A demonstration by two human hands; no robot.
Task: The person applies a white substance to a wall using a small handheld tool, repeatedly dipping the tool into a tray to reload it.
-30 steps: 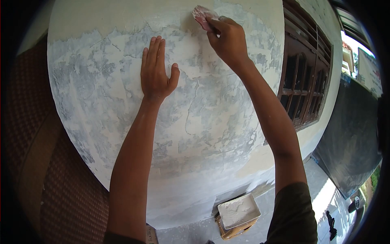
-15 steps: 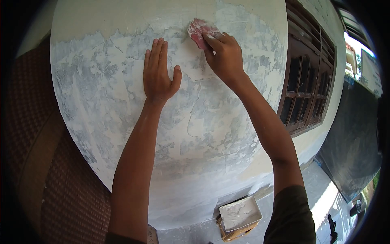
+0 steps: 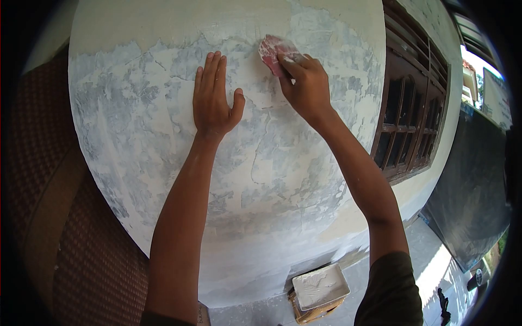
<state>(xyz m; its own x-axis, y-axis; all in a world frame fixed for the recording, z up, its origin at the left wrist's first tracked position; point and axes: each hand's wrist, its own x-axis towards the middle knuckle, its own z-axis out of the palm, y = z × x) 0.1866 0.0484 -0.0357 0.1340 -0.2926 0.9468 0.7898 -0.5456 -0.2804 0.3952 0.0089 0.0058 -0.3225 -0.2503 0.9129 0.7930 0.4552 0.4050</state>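
Note:
My left hand (image 3: 213, 103) lies flat against the patchy white-and-grey wall (image 3: 179, 179), fingers stretched upward and thumb out to the side. It holds nothing. To its right, my right hand (image 3: 306, 84) is closed around a red putty scraper (image 3: 274, 54) smeared with white paste. The scraper's blade appears to be against the wall, just below the ragged border of the cream-coloured paint. Part of the scraper is covered by my fingers.
Below on the tiled floor, a white tray (image 3: 322, 288) of white paste rests on a wooden stool (image 3: 304, 315). A brown window with shutters (image 3: 408, 108) is on the right. Dark brown woven-looking panels (image 3: 98, 255) stand at the left, and a dark board (image 3: 467, 190) at the far right.
My right hand has moved a little down and to the right along the wall with the putty scraper. The left hand stays in place on the wall.

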